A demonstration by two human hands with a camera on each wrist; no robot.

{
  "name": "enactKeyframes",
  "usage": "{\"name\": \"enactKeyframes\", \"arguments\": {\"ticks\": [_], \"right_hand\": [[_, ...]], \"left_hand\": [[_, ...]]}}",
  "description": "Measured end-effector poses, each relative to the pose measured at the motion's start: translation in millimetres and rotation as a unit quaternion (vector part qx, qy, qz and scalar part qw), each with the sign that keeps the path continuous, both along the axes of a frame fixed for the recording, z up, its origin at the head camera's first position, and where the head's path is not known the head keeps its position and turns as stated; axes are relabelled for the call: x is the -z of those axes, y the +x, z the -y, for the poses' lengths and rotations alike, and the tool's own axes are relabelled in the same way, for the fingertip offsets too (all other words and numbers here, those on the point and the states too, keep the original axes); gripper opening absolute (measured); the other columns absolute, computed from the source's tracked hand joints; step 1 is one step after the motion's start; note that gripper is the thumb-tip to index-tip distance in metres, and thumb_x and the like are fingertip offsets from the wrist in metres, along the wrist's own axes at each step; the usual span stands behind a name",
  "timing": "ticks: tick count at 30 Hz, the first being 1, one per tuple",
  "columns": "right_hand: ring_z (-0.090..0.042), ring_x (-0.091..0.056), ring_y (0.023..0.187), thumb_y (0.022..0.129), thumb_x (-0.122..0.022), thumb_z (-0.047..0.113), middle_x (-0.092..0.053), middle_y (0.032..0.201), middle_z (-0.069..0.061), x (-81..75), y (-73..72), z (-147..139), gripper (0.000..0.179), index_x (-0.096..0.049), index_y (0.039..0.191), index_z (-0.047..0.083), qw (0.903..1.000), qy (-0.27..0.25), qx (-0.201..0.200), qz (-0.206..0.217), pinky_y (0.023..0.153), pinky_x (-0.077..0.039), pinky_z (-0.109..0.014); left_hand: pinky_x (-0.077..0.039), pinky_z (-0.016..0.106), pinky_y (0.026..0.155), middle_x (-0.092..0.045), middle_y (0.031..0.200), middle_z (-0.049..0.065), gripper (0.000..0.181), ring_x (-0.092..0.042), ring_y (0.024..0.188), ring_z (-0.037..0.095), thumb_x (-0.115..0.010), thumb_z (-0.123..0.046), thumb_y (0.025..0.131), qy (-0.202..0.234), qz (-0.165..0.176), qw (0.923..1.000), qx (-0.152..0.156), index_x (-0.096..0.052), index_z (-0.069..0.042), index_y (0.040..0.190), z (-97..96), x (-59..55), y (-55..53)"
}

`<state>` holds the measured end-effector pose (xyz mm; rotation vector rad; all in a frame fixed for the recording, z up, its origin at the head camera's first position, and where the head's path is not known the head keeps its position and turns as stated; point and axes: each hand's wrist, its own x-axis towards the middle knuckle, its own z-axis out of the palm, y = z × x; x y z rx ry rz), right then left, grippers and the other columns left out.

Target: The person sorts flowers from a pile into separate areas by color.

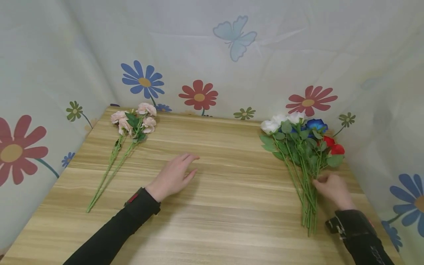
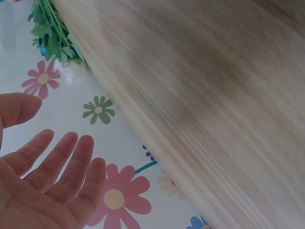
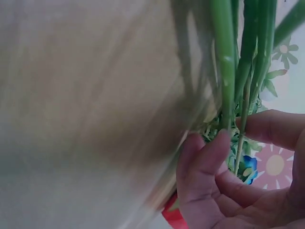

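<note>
On the right of the table lies a bunch of artificial roses: white roses [image 1: 271, 126], blue roses [image 1: 316, 125] and red roses [image 1: 337, 149], with green stems [image 1: 305, 184] pointing toward me. My right hand [image 1: 334, 189] is at the right side of these stems, below the red roses. In the right wrist view its thumb and curled fingers [image 3: 217, 155] close around a thin green stem [image 3: 242, 129], with thicker stems beside it. My left hand [image 1: 172, 176] hovers over the middle of the table, fingers loosely extended and palm bare in the left wrist view.
Two stems of pale pink flowers [image 1: 124, 123] lie on the left of the wooden table [image 1: 225, 221], their ends slanting toward me. A white curtain [image 1: 185, 40] printed with flowers and a butterfly hangs behind the table and along both sides.
</note>
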<state>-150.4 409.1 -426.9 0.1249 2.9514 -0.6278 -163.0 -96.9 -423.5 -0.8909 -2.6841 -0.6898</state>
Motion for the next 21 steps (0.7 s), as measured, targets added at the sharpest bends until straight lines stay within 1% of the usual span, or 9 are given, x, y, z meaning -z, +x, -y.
{"name": "enactKeyframes", "arguments": {"ticks": [2, 4, 6, 8, 11, 15, 18, 21], "right_hand": [[-0.038, -0.060, 0.077, 0.092, -0.055, 0.027, -0.064, 0.086, -0.027, 1.6, 1.4, -0.6, 0.045, -0.060, 0.100, -0.016, 0.9999, -0.010, -0.003, 0.000, 0.068, -0.050, -0.047], [-0.030, -0.060, 0.072, 0.093, -0.055, 0.028, -0.065, 0.078, -0.019, 3.4, 2.9, -1.1, 0.044, -0.062, 0.098, -0.015, 0.9998, -0.019, -0.002, 0.004, 0.065, -0.049, -0.044], [-0.023, -0.059, 0.067, 0.094, -0.053, 0.028, -0.065, 0.071, -0.010, 5.0, 4.1, -1.5, 0.043, -0.063, 0.095, -0.014, 0.9996, -0.027, -0.001, 0.009, 0.063, -0.048, -0.039], [-0.018, -0.057, 0.064, 0.095, -0.052, 0.029, -0.064, 0.066, -0.006, 5.7, 5.2, -1.7, 0.043, -0.063, 0.093, -0.013, 0.9993, -0.034, 0.003, 0.015, 0.062, -0.046, -0.036], [-0.015, -0.057, 0.063, 0.095, -0.052, 0.032, -0.064, 0.064, -0.004, 5.6, 6.1, -2.1, 0.046, -0.063, 0.094, -0.013, 0.9982, -0.048, 0.012, 0.034, 0.061, -0.045, -0.033], [-0.014, -0.058, 0.066, 0.095, -0.052, 0.034, -0.064, 0.068, -0.002, 5.2, 6.3, -2.5, 0.048, -0.061, 0.098, -0.013, 0.9947, -0.075, 0.024, 0.067, 0.061, -0.045, -0.031], [-0.012, -0.057, 0.066, 0.094, -0.053, 0.030, -0.062, 0.068, 0.000, 5.8, 7.1, -1.8, 0.044, -0.062, 0.096, -0.013, 0.9928, -0.089, 0.028, 0.074, 0.060, -0.045, -0.030], [-0.011, -0.056, 0.065, 0.093, -0.055, 0.025, -0.061, 0.067, -0.001, 7.2, 8.2, -0.4, 0.038, -0.061, 0.093, -0.013, 0.9912, -0.104, 0.039, 0.072, 0.060, -0.045, -0.028]], "left_hand": [[-0.051, 0.041, 0.086, -0.062, 0.115, 0.012, 0.038, -0.059, 0.103, 0.025, -0.065, -0.015, 0.089, -0.001, 0.001, 1.0000, -0.002, -0.056, -0.004, 0.125, 0.1, 0.6, 0.2], [-0.051, 0.041, 0.086, -0.062, 0.115, 0.011, 0.038, -0.059, 0.103, 0.025, -0.064, -0.015, 0.089, -0.001, 0.003, 1.0000, -0.003, -0.056, -0.005, 0.125, 0.3, 1.0, 0.6], [-0.051, 0.041, 0.087, -0.062, 0.115, 0.011, 0.038, -0.059, 0.103, 0.025, -0.064, -0.015, 0.089, -0.003, 0.004, 1.0000, -0.003, -0.056, -0.005, 0.125, 0.5, 1.5, 0.9], [-0.051, 0.041, 0.086, -0.062, 0.115, 0.010, 0.038, -0.059, 0.103, 0.025, -0.064, -0.015, 0.089, -0.004, 0.004, 1.0000, -0.004, -0.056, -0.005, 0.125, 0.6, 2.0, 1.0], [-0.051, 0.040, 0.086, -0.062, 0.115, 0.009, 0.038, -0.059, 0.103, 0.024, -0.065, -0.016, 0.089, -0.005, 0.003, 1.0000, -0.005, -0.056, -0.005, 0.125, 0.7, 3.6, 0.6], [-0.051, 0.039, 0.086, -0.062, 0.114, 0.009, 0.039, -0.059, 0.104, 0.023, -0.065, -0.016, 0.089, -0.002, 0.006, 1.0000, -0.004, -0.056, -0.006, 0.125, 0.8, 5.6, 0.2], [-0.051, 0.039, 0.087, -0.061, 0.115, 0.009, 0.039, -0.059, 0.105, 0.023, -0.064, -0.016, 0.089, -0.001, 0.011, 0.9999, -0.002, -0.056, -0.006, 0.126, 1.0, 6.4, 0.5], [-0.051, 0.039, 0.088, -0.061, 0.116, 0.010, 0.039, -0.058, 0.106, 0.024, -0.064, -0.016, 0.089, 0.000, 0.014, 0.9999, 0.000, -0.055, -0.006, 0.126, 1.3, 6.9, 0.7]]}}
